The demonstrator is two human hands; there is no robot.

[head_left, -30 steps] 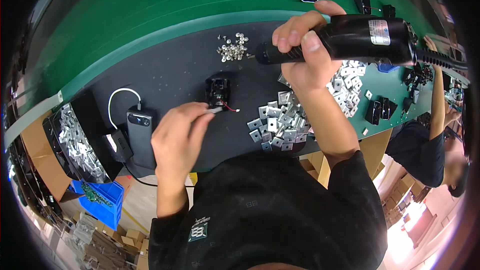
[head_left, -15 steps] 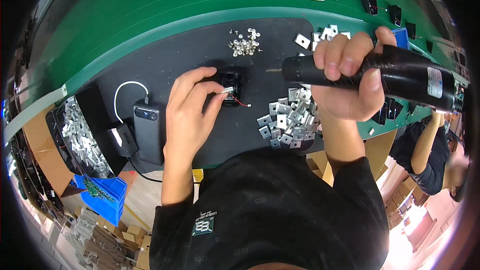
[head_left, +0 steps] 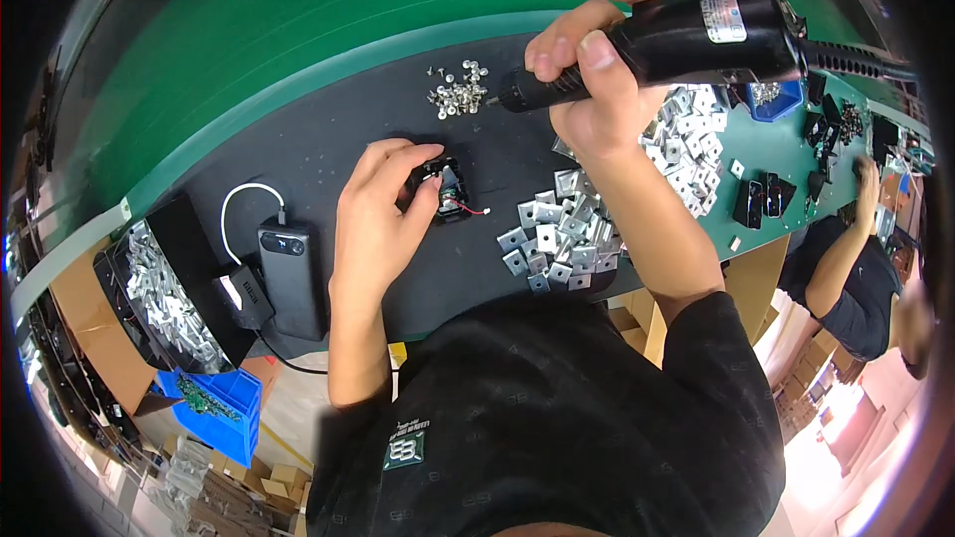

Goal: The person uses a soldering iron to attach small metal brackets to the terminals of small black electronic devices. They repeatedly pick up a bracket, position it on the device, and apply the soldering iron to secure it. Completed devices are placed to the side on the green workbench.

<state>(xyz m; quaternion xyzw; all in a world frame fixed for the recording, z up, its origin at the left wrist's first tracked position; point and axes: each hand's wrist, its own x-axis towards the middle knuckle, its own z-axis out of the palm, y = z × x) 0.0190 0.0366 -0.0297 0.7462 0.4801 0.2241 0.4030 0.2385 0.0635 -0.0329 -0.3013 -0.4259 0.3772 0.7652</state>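
Note:
My right hand point(head_left: 597, 70) is wrapped round a black electric screwdriver point(head_left: 696, 35) with a thick cord. Its bit points left and meets the right edge of a pile of silver screws point(head_left: 458, 91) on the dark mat. Lower and to the left, my left hand point(head_left: 388, 194) grips a small black housing point(head_left: 453, 189) lying on the mat, thumb and fingers at its left side. A thin red wire with a white plug point(head_left: 477, 209) sticks out to the right of the housing. Beneath my right forearm are square metal plates with holes point(head_left: 567, 239).
At left stand a black power bank point(head_left: 291, 283) with a white cable and a black bin of metal parts point(head_left: 169, 288). A blue tray point(head_left: 776, 101) and more black housings point(head_left: 761, 199) sit on the green bench at right. Another person point(head_left: 846, 278) works there.
The screwdriver has swung left and away from me, from beside the housing to the screw pile. My left hand stays at the housing; the silver piece its fingertips held has gone from them.

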